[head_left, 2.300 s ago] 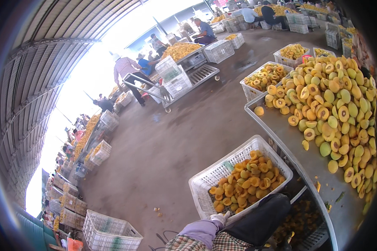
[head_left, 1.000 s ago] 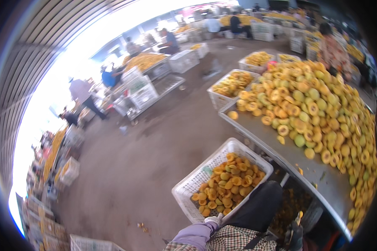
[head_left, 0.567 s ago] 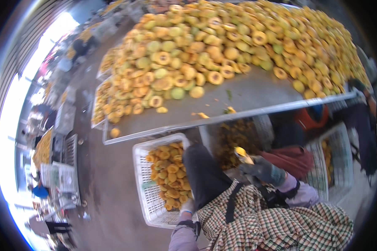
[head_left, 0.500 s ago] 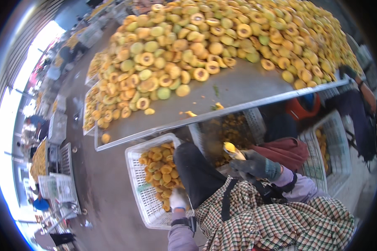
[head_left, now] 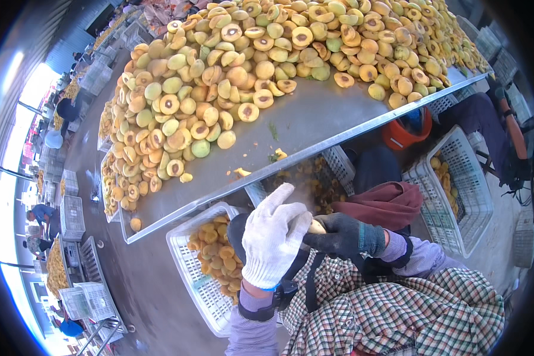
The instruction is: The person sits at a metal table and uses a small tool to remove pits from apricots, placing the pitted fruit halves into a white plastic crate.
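Observation:
My left hand, in a white knit glove, is raised in front of my lap, right beside my right hand. Its fingers are partly stretched and apart, and I make out nothing in them, though the palm side is hidden. My right hand, in a dark glove, is closed round a pale-handled tool. Only a short pale piece of that tool shows between the two hands. To the left of my knee, a white plastic crate contains yellow peach halves.
A metal-topped table carries a large heap of halved yellow peaches. Beneath its edge sits another crate with dark yellow scraps. An orange bucket and a white crate stand to the right, near another person's arm.
My left hand has come up from the left crate to beside my right hand. The yellow piece seen at the tool's end no longer shows. The view has shifted slightly.

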Tool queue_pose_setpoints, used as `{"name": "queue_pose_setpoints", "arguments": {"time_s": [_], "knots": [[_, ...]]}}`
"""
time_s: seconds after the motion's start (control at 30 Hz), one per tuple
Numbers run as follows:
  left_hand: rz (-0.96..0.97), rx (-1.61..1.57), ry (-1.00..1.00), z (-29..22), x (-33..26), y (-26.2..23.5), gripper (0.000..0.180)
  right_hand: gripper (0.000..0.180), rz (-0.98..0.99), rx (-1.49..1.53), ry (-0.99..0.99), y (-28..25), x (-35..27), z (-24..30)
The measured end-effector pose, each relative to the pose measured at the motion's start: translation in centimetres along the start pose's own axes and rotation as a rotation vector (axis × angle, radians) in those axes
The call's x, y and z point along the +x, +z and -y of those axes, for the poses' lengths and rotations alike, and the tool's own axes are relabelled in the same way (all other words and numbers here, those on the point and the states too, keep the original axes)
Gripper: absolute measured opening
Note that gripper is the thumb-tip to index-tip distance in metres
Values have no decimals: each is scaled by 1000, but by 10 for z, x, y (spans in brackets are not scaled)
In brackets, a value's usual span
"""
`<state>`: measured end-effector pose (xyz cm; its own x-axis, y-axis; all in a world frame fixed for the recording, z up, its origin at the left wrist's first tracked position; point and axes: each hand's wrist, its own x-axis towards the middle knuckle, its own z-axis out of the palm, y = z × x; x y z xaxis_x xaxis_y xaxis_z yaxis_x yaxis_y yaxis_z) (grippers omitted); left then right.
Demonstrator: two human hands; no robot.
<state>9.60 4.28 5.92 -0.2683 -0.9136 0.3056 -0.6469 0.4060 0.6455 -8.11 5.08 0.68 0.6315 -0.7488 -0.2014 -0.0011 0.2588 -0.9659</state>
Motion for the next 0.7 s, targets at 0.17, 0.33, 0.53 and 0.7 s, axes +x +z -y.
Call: {"name": "queue_pose_setpoints", "arguments": {"time_s": [0.17,0.33,0.53,0.7], "knots": [[84,-243,-137,13,14,6,20,22,-48,109,40,-14,-1,14],[42,-245,-158,60,49,7,30,17,-368,-61,20,-62,30,13],[59,237,-12,119,124,-6,38,15,-701,-185,-171,-119,97,-5],[156,480,-11,170,227,-6,59,25,-907,-602,-289,-171,132,-63]]}}
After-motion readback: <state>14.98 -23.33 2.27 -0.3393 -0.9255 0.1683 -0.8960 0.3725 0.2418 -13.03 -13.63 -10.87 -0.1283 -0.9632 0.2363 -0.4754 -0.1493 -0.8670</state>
